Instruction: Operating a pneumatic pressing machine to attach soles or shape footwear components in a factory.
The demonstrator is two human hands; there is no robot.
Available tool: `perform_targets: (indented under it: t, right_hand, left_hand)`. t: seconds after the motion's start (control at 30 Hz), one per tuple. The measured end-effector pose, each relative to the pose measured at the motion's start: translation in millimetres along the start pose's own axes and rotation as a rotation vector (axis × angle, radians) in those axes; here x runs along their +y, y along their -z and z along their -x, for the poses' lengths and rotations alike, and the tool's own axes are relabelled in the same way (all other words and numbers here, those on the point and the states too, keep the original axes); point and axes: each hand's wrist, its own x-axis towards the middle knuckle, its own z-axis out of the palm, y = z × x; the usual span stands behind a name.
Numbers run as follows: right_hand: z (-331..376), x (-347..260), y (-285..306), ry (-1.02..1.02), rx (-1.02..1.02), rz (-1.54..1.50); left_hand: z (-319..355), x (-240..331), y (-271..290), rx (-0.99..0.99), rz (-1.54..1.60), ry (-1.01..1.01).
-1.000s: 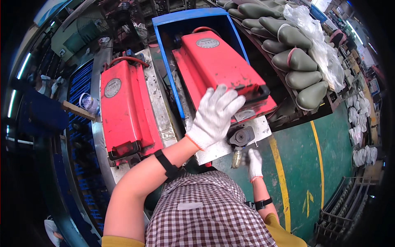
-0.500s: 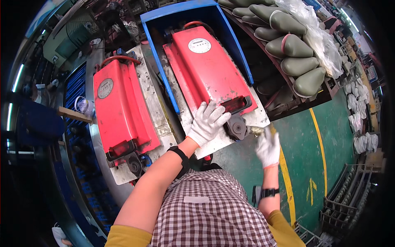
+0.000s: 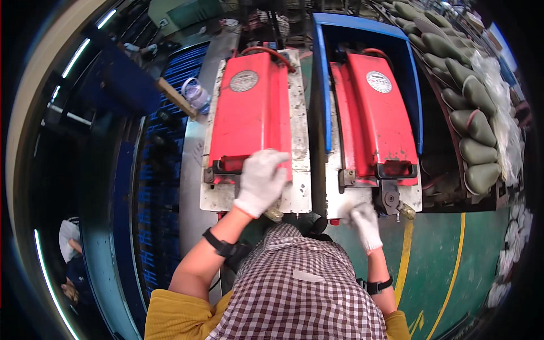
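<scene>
Two red mould covers lie side by side on pale metal plates. My left hand (image 3: 259, 182), in a white glove, rests on the near end of the left red cover (image 3: 249, 113), over its black handle (image 3: 224, 168). My gloved right hand (image 3: 364, 224) is at the front edge of the right plate (image 3: 340, 207), below the right red cover (image 3: 377, 122) and left of its black latch (image 3: 390, 198). Whether either hand grips anything is unclear. My checked cap (image 3: 300, 289) hides what lies under it.
A blue frame (image 3: 323, 85) surrounds the right cover. Rows of olive-green shoe lasts (image 3: 473, 122) sit on a rack at the right. A clear plastic jar (image 3: 195, 93) stands left of the machine. Green floor with yellow lines (image 3: 405, 255) lies below. Another person (image 3: 71, 255) is at the lower left.
My left hand moved from the right cover's near end across to the left cover's near end. My right hand rose to the front edge of the right plate. The view shifted.
</scene>
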Motion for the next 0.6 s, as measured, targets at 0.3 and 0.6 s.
perform_targets:
  t: [0.3, 0.6]
  right_hand:
    - [-63, -62, -189, -0.125, -0.848, 0.317]
    - [-55, -35, -240, -0.371, -0.572, 0.295]
  left_hand:
    - [26, -69, 48, -0.335, -0.335, 0.118]
    - [14, -74, 37, -0.55, -0.347, 0.271]
